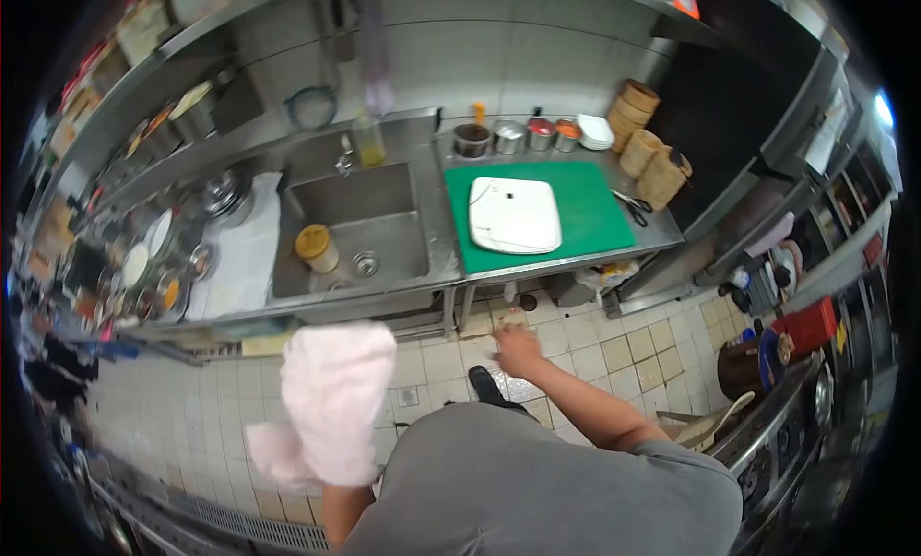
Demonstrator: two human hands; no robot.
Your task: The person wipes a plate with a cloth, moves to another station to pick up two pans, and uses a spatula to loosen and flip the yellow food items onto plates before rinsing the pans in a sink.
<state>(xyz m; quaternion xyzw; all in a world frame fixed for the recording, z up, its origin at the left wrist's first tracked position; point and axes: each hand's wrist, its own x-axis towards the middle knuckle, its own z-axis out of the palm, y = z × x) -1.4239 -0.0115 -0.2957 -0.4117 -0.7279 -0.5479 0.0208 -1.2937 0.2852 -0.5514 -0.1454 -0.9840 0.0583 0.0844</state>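
A pale pink towel [338,398] hangs over my left forearm and covers my left hand, so its fingers are hidden. The towel is bunched in front of the sink's left part, with a second fold lower left. My right hand [518,350] hangs over the tiled floor below the counter edge, its fingers loosely bent and apart, holding nothing. On the counter ahead, a white kitchen scale [515,216] lies on a green cutting board [599,206], out of reach of both hands.
A steel sink [351,193] holds a yellow-lidded jar [317,248]. Bowls [223,193] and a white cloth [240,268] lie left of it. Seasoning tins [508,136], stacked bamboo steamers [632,115] and black scissors [632,207] stand right. A stove [782,436] is behind right.
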